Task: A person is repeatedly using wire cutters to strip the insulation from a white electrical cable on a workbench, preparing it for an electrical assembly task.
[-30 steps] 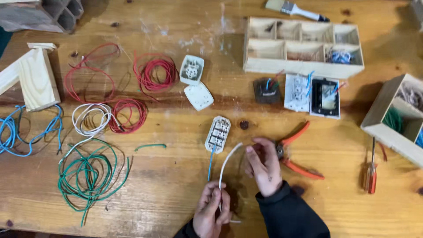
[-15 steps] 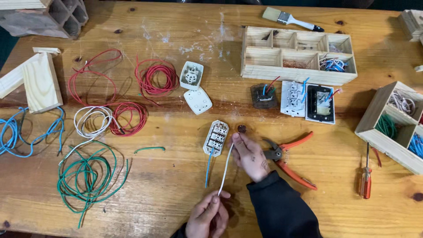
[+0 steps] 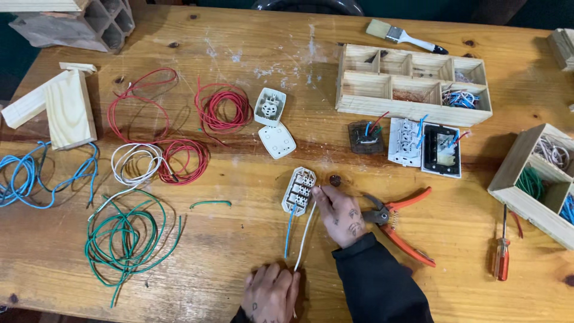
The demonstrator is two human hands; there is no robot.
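Two hands are working one white wire (image 3: pixel 305 234) on the wooden table (image 3: pixel 251 251): the right hand (image 3: pixel 341 212) is pinching its upper end at the small white terminal block (image 3: pixel 298 191), a blue wire (image 3: pixel 289 230) trailing beside; the left hand (image 3: pixel 272 293) is gripping its lower end, fingers curled.

On the wooden bench (image 3: pixel 251 251), the right hand (image 3: pixel 339 214) pinches a thin white wire (image 3: pixel 305 236) at the white rectangular socket module (image 3: pixel 298 191). The left hand (image 3: pixel 270 293) holds the wire's lower end. Orange-handled pliers (image 3: pixel 400 222) lie just beside the right hand.
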